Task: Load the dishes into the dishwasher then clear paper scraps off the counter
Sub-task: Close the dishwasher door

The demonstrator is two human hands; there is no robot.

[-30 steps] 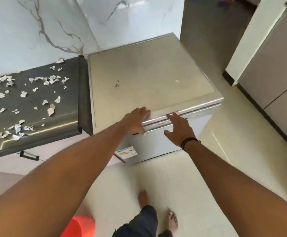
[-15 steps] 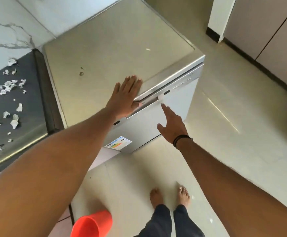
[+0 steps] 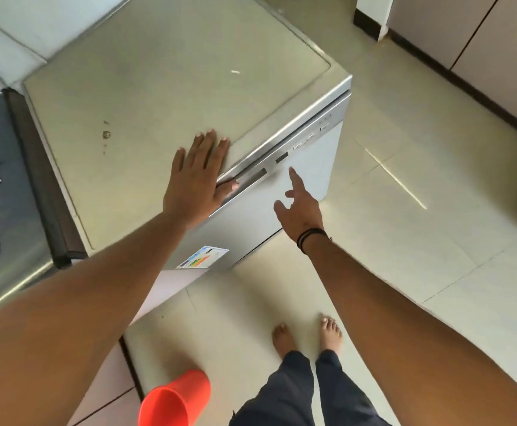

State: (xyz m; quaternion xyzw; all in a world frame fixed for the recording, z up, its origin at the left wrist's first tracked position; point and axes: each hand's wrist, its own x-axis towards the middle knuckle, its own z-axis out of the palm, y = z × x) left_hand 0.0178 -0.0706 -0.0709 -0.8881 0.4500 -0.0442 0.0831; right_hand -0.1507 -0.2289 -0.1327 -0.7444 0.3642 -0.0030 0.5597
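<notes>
Resting left hand (image 3: pixel 194 186) flat — dishwasher (image 3: pixel 158 96) shut.

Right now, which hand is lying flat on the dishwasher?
The left hand lies flat on the dishwasher top; the right hand, wearing a wristband, reaches toward the door.

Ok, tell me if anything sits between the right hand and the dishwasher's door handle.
Nothing visible does. The right hand hovers open in front of the dishwasher door, a finger pointing toward the handle recess, with only bare door panel between them. The left hand lies flat on the top edge, its thumb beside the recess's left end.
</notes>
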